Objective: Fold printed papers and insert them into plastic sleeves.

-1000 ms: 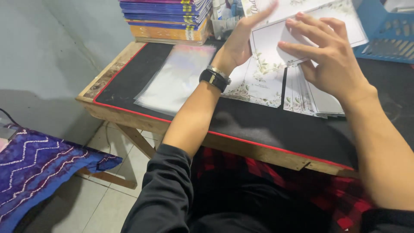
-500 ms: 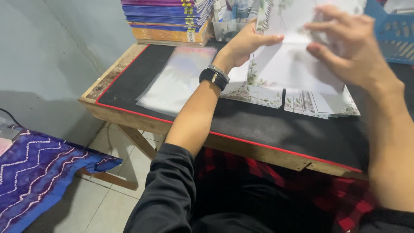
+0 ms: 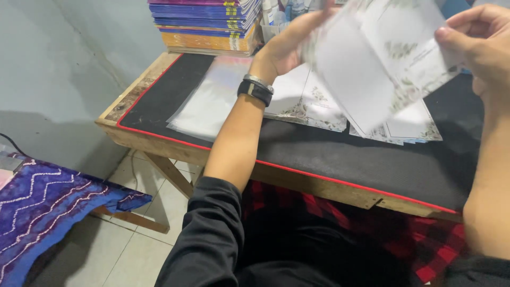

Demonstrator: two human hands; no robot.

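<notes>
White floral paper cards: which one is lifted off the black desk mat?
The folded white floral card held up between the left hand and right hand; the other cards lie flat on the black mat.

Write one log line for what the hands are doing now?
left hand: holds floral card | right hand: holds same card | card: lifted above card stacks | black mat

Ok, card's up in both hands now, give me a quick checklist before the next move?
1. Floral card gripped by left hand: ok.
2. Right hand pinching the card's far edge: ok.
3. Card clear of the black mat: ok.
4. Clear sleeves lying flat, within reach: ok.
5. Card stack squared up: not ok, fanned.
6. Card's fold fully closed: cannot tell, blurred.
</notes>
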